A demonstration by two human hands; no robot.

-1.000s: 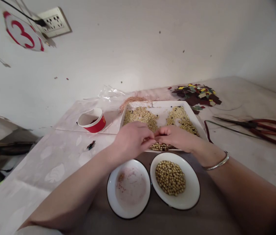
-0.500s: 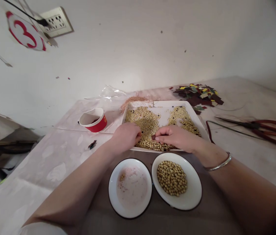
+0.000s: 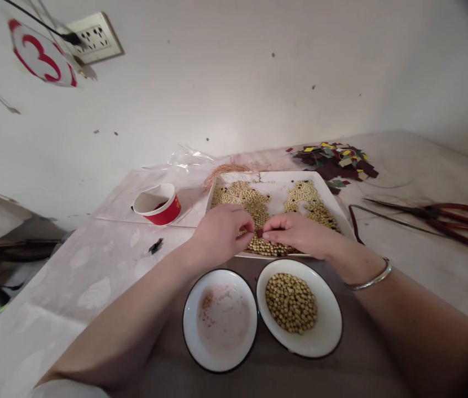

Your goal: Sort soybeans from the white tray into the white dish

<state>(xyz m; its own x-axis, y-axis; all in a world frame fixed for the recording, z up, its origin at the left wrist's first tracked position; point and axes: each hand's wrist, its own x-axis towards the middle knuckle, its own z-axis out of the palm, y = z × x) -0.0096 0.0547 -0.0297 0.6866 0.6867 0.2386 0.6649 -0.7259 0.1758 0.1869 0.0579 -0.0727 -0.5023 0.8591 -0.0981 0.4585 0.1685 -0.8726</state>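
Between the thumb and fingers of my right hand (image 3: 295, 232) is a small dark reddish-brown piece (image 3: 259, 233). My left hand (image 3: 226, 229) is closed in a pinch close beside that piece; what its fingertips hold, if anything, is too small to make out. Both hands are over the near part of a white tray (image 3: 283, 177), which is spread with pale yellow bead-like grains (image 3: 306, 190) and a few dark ones. In front of the tray, a white dish (image 3: 300, 304) holds a heap of larger tan beads (image 3: 292, 301). A second white dish (image 3: 192, 320) holds pinkish residue and tiny bits.
A red and white paper cup (image 3: 169, 212) stands left of the tray, with dark scraps (image 3: 156, 246) near it. Coloured scraps (image 3: 333, 160) are piled behind at right. Large scissors (image 3: 436, 213) lie on the right. Clear plastic (image 3: 188, 157) and thin reddish strands (image 3: 231, 170) lie behind.
My left hand has moved right, up to the piece in my right hand. The right hand has stayed almost where it was.
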